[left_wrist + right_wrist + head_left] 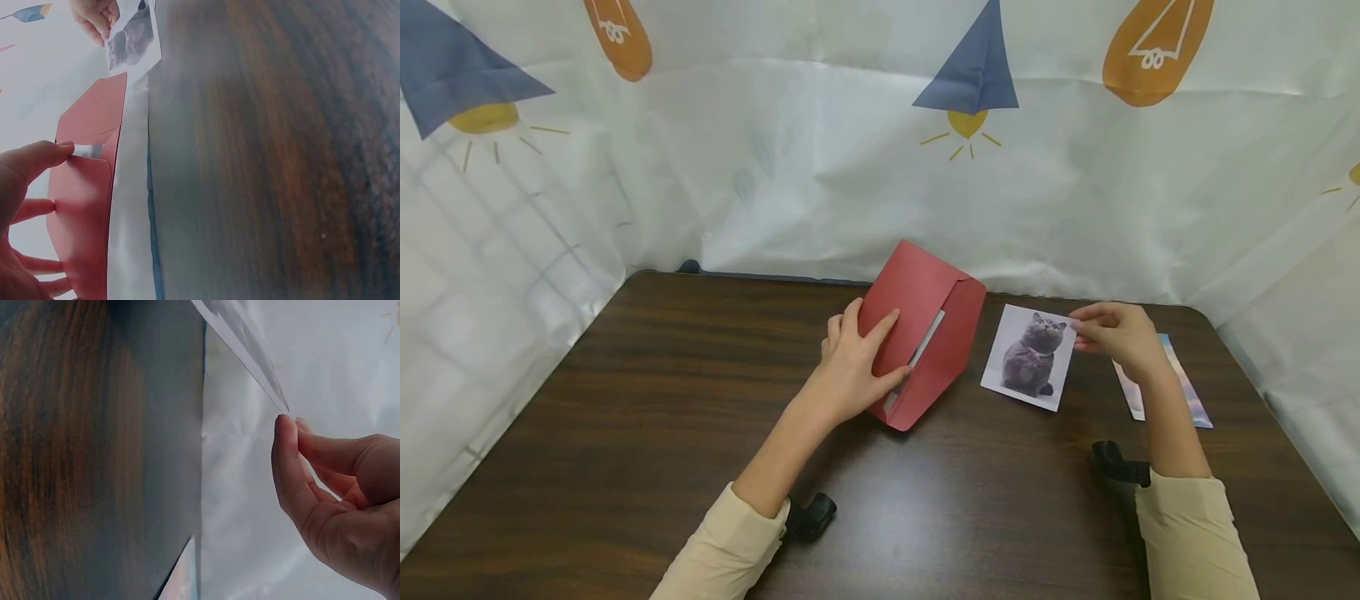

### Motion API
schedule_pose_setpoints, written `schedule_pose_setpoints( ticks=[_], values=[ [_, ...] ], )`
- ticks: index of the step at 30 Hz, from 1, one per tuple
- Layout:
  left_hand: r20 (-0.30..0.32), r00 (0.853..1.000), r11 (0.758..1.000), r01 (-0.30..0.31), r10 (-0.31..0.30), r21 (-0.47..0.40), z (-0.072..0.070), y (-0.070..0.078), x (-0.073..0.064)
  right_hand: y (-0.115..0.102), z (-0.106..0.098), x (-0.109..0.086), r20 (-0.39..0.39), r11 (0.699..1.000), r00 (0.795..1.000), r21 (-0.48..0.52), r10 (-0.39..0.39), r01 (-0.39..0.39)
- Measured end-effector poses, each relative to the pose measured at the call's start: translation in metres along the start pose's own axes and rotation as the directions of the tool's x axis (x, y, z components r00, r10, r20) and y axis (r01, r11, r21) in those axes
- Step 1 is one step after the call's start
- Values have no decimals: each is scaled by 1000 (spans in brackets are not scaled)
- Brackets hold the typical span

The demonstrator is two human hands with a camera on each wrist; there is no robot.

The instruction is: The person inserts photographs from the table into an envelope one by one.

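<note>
With its fingers spread, my left hand [850, 367] touches the face of a red envelope [910, 279]; the thumb lies at the slit by the flap. A pale paper edge [927, 340] shows inside that slit. My right hand [1116, 333] pinches the corner of a cat photo [1032, 354] between thumb and fingers, to the right of the envelope. In the right wrist view the photo [250, 362] appears nearly edge-on, its corner at the fingertips. The left wrist view shows the thumb against the envelope [81, 194] and the photo [134, 40] beyond.
A second picture [1187, 387] in pastel pink and blue lies on the dark wooden table [662, 417], partly hidden under the right forearm. A white curtain [820, 167] with lamp prints hangs behind the table's back edge. Black wrist mounts [811, 517] stick out from the sleeves.
</note>
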State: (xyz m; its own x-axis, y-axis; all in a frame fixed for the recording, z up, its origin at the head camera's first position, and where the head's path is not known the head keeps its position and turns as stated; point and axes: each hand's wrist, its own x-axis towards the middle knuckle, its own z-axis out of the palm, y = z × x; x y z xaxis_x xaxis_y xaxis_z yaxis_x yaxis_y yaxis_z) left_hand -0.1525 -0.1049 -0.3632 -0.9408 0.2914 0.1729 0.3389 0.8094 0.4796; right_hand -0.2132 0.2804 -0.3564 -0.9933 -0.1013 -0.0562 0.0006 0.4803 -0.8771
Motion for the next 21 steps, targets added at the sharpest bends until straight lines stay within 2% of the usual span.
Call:
schedule_pose_setpoints(
  ticks=[21],
  values=[
    [23,999,999,39,-39,12,-1,-3,1,-10,-5,-3,64,998,998,55,25,-28]
  ],
)
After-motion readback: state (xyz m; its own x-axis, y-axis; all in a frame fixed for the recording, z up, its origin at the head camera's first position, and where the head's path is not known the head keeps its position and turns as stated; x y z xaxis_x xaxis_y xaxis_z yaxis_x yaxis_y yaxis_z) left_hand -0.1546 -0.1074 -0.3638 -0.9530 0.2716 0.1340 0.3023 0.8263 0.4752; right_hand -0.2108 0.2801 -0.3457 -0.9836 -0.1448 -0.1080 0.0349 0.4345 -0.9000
